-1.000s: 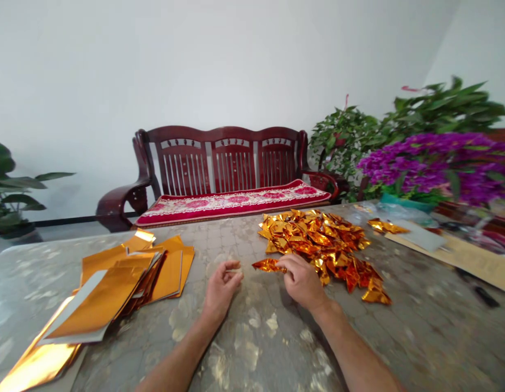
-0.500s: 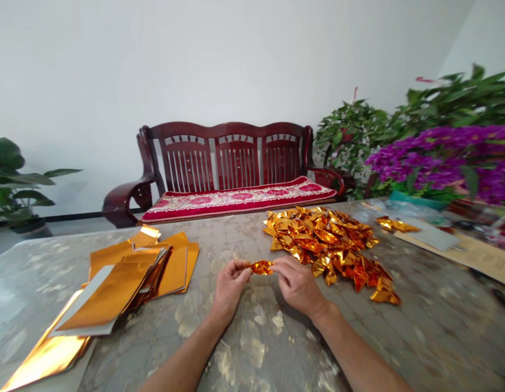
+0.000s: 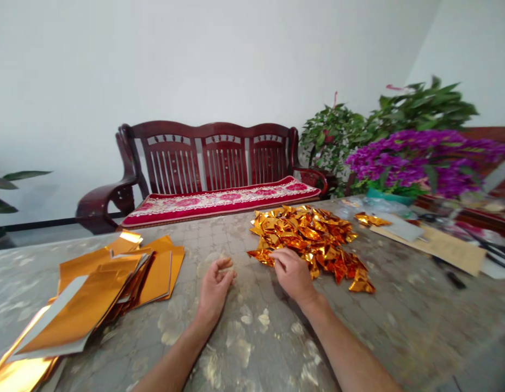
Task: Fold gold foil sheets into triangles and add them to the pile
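While beside the right hand [image 3: 292,275], foil pile [image 3: 307,228] between it and purple flowers [image 3: 411,158]

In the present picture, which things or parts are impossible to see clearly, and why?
All in the head view:
Folded gold piece: right end hidden by the right hand.
Gold sheets: lower ones covered by those on top.
Left-side plant: cut off by the picture's left edge.
Purple flowers: single petals too blurred.

foil piece [image 3: 260,256] partly hidden, leafy plant [image 3: 26,175] cropped
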Motion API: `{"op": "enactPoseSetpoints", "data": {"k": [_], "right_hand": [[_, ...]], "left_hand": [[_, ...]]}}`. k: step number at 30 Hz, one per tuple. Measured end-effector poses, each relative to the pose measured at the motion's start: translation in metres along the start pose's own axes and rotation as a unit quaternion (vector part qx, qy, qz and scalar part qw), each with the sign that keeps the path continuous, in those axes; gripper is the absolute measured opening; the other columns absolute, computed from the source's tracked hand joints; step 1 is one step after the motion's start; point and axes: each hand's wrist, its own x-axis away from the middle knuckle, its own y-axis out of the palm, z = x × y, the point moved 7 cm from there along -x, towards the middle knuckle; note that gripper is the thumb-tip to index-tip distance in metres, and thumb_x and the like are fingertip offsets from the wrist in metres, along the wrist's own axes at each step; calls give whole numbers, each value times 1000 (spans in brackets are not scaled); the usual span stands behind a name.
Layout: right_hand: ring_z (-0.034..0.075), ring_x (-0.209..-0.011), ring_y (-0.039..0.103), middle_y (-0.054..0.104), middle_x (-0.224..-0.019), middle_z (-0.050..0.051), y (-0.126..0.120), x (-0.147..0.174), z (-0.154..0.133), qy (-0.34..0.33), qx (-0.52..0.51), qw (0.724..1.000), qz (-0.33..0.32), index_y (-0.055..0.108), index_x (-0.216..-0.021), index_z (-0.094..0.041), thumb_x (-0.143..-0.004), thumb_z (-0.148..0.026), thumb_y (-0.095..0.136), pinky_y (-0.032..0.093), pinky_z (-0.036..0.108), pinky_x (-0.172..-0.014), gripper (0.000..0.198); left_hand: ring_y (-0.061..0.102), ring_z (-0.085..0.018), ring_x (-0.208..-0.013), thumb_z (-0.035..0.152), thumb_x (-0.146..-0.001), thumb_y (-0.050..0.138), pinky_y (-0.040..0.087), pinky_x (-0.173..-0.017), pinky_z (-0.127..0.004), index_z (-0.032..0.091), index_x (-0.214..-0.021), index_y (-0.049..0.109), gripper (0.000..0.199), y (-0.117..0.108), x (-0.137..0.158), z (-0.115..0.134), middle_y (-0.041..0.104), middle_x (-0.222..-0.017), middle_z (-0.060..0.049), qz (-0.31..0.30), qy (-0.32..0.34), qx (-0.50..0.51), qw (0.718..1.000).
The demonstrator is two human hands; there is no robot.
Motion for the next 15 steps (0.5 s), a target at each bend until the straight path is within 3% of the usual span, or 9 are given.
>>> {"op": "enactPoseSetpoints", "data": {"k": [5,9,12,15], "right_hand": [[21,-104,64,72,-112,7,-15,-4,27,68,85,994,26,74,-103,-22,-83,-7,50,50,37,-95,34],[22,-104,61,71,-112,7,-55,-5,45,102,136,981,91,75,-101,-22,-83,-7,48,48,37,-96,36],[26,-100,59,71,-110,9,-99,3,70,180,221,947,151,75,-104,-19,-82,-11,50,46,40,-92,34],[30,-95,58,70,-113,14,-129,16,100,286,311,896,136,75,-109,-20,-80,-17,55,46,44,-82,36]], "left_hand": [[68,-17,-68,46,-67,68,54,-63,-27,16,-103,63,47,-1,0,-8,69,-75,0,-11,-20,-37,999],[65,-16,-59,45,-67,69,50,-58,-25,16,-104,65,47,-3,-1,-13,64,-62,3,-15,-26,-66,997],[65,-16,-59,45,-68,68,49,-58,-25,16,-103,66,46,-3,-1,-13,66,-62,2,-18,-24,-75,997],[64,-15,-59,44,-68,66,48,-58,-25,15,-101,67,44,-2,-1,-14,69,-66,0,-25,-22,-79,996]]}}
